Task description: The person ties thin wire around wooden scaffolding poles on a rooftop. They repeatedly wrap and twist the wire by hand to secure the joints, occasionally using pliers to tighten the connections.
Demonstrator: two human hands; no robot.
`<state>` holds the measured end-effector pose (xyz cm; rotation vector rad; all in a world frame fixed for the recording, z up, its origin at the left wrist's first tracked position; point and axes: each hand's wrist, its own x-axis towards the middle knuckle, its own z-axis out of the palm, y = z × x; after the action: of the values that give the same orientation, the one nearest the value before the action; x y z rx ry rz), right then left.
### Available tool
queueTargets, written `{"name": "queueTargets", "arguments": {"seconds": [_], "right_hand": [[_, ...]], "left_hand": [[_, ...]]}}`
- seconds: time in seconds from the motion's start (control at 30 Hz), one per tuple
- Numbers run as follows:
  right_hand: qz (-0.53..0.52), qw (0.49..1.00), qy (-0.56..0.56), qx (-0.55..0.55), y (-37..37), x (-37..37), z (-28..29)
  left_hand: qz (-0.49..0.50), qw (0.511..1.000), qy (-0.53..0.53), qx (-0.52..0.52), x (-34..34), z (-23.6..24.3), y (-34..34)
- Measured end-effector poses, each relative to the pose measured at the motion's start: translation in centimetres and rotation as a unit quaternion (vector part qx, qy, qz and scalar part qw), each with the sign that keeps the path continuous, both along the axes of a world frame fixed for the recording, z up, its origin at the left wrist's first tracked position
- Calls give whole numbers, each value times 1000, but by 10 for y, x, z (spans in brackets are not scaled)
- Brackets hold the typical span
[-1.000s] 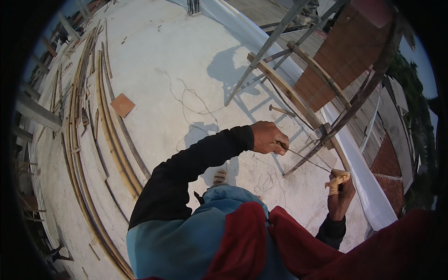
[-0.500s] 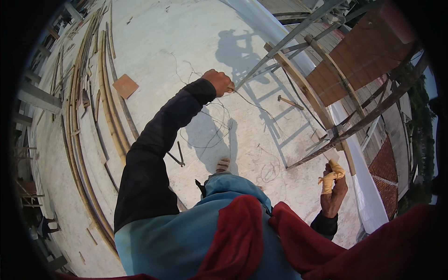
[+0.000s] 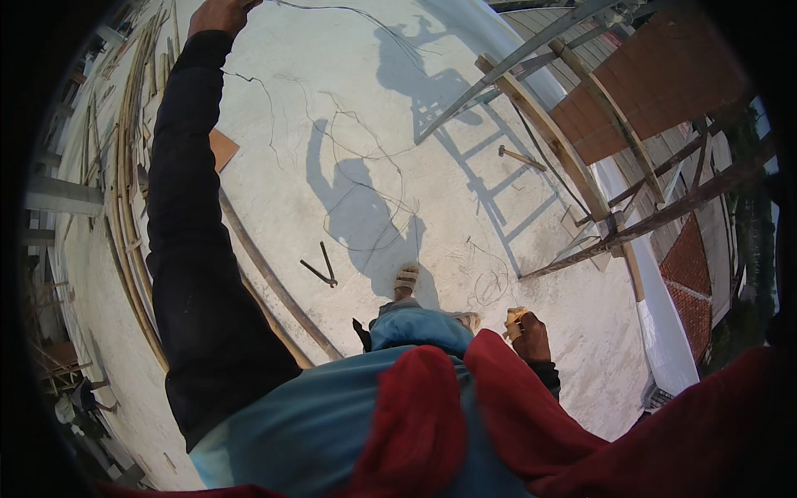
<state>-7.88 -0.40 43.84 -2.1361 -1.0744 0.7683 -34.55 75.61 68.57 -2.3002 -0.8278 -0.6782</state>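
Note:
My left hand [image 3: 219, 17] is raised at the far left on an outstretched arm, its top cut off by the picture's edge. Its fingers are closed on a thin wire [image 3: 340, 8], which trails off to the right above the pale floor. My right hand [image 3: 531, 339] is low beside my body, fingers curled; whatever it may hold is hidden. Yellow wrapping [image 3: 515, 319] covers its thumb or finger. Between the hands, loose loops of wire [image 3: 400, 178] lie on the floor, with dark-handled pincers [image 3: 330, 280] left of my sandalled foot [image 3: 406, 275].
Bamboo poles [image 3: 133, 166] run along the left beside a square brown tile [image 3: 222, 149]. A hammer [image 3: 521, 158] lies near a metal and timber frame [image 3: 544, 124] on the right. White sheeting [image 3: 664, 332] lines the floor's right edge. A person [image 3: 87, 397] is at the far lower left.
My left hand has swung up and left, pulling the wire along. My right hand has drawn down and left, away from the frame toward my body.

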Motion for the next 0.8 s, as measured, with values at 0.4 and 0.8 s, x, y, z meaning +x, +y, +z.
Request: {"name": "queueTargets", "arguments": {"seconds": [0.4,0.8], "right_hand": [[-305,918,63,-247,-123,-126,-157],[-628,665,317,-252,-193,-342,-233]], "left_hand": [[80,829,279,-477,58,-401,-234],[-318,543,520,-578,160,-445,-513]]}}
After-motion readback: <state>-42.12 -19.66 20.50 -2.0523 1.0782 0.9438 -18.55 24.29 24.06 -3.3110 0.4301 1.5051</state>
